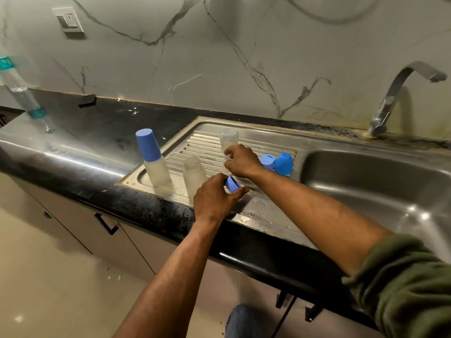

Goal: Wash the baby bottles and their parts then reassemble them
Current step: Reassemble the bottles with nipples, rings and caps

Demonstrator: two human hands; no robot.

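- Frosted plastic makes up the bottle [229,145] that the right hand [241,161] grips around its lower body, upside down over the ribbed draining board [195,147] of the steel sink [366,172].
- Blue and ring-shaped, the collar [231,184] sits pinched between thumb and fingers of the left hand [214,198], just below the bottle's hidden mouth.
- Two more bottles stand on the board to the left: one capped [152,158] in blue, one open-necked [194,173]; further blue caps [277,163] lie behind the right wrist.
- Judging by its look, the bottle is light and fairly stiff, yet likely wet and slick, so a wrap around the mid-body seems safer than a fingertip hold.
- The collar is small and rigid; its outer rim is the place to take it, leaving the thread free.
- Likely step: screwing the collar onto the bottle; a slanted start could cross the thread.
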